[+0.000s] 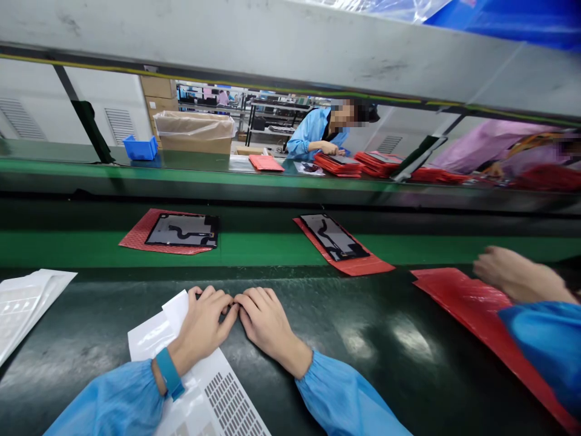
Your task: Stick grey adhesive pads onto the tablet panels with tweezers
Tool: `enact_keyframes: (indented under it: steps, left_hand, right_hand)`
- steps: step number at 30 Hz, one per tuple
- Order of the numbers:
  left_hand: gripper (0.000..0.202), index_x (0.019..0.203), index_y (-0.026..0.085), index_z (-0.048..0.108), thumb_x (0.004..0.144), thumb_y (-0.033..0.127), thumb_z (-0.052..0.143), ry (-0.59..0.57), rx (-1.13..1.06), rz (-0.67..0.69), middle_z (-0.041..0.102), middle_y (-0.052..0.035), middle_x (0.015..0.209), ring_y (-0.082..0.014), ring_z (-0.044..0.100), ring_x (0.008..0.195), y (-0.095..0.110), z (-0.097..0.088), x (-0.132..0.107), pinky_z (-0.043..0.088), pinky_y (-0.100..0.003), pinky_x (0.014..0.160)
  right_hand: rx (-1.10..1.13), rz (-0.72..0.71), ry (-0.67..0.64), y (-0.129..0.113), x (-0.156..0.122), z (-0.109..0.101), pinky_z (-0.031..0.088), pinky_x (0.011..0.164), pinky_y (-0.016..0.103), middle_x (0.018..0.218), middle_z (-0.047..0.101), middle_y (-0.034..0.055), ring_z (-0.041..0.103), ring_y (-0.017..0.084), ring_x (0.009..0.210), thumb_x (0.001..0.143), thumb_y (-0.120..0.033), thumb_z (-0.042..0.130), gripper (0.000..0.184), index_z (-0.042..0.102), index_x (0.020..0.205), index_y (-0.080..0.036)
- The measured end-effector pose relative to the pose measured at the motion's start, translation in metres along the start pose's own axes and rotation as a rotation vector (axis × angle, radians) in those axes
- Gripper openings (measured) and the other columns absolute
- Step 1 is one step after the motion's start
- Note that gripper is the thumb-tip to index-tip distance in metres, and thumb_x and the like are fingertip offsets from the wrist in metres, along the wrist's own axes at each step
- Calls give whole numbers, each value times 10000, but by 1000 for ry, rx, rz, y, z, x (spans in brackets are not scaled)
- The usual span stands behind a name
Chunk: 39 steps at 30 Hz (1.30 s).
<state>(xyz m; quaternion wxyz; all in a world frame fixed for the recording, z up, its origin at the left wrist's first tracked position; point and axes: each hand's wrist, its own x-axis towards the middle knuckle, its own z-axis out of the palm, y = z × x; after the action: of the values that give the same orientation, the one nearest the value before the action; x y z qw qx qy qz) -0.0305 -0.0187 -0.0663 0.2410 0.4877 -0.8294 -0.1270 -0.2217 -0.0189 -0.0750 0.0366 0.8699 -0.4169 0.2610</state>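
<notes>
My left hand (pixel 204 324), with a blue band on its wrist, rests over white label sheets (pixel 193 387) on the dark table. Its fingers are curled, thumb against forefinger. My right hand (pixel 267 327) is just beside it on the table, fingers bent and pressed together. The fingertips of both hands meet; anything pinched there is hidden or too small to name. Rows of small grey rectangles cover part of the sheets. Beyond my hands, two flat black panels with ribbon cables, one at left (pixel 182 231) and one at right (pixel 334 236), lie on red bubble-wrap bags.
More white sheets (pixel 27 306) lie at the left. Another person's hand (pixel 521 275) reaches over red bags (pixel 472 303) at the right. Across the green belt (pixel 254 248), a co-worker (pixel 313 136) stands behind stacked red packs (pixel 338 165). A grey shelf (pixel 272 42) hangs overhead.
</notes>
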Motion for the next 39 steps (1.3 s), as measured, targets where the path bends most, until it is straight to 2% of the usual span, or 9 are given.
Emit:
enact_keyframes:
  steps: [5, 11, 20, 32, 39]
  left_hand:
    - [272, 891, 225, 618, 1083, 332, 457, 0, -2, 2, 634, 13, 829, -200, 511, 871, 0, 0, -1, 259, -438, 875]
    - [275, 889, 221, 617, 1083, 331, 456, 5, 0, 6, 629, 10, 826, -200, 506, 869, 0, 0, 0, 259, -430, 870]
    - [270, 885, 220, 619, 1083, 332, 473, 9, -2, 15, 617, 23, 822, -188, 504, 859, -1, 1, 0, 259, -421, 866]
    - [281, 874, 211, 610, 1085, 334, 471, 7, -5, 24, 608, 22, 811, -184, 501, 850, -3, 1, 0, 259, -421, 866]
    - [293, 865, 208, 598, 1087, 346, 467, 3, -13, 26, 605, 20, 811, -185, 495, 852, -3, 1, -1, 257, -433, 868]
  right_hand:
    - [5, -23, 53, 2, -1, 3, 371, 784, 383, 977, 633, 73, 529, 246, 884, 1039, -84, 481, 182, 641, 1034, -169]
    - [24, -25, 70, 1, -1, 2, 381, 764, 375, 979, 629, 73, 522, 246, 877, 1054, -100, 475, 192, 650, 1096, -167]
    - [20, -30, 99, 1, 0, 3, 385, 818, 381, 1004, 625, 84, 526, 255, 923, 986, -23, 496, 266, 662, 1132, -170]
    - [20, -29, 100, -1, 0, 3, 387, 775, 373, 1002, 631, 85, 527, 252, 904, 1026, -48, 479, 229, 660, 1124, -150]
    - [1, -28, 94, -1, 0, 2, 388, 776, 372, 1005, 638, 85, 523, 255, 910, 1001, -50, 534, 210, 661, 1128, -159]
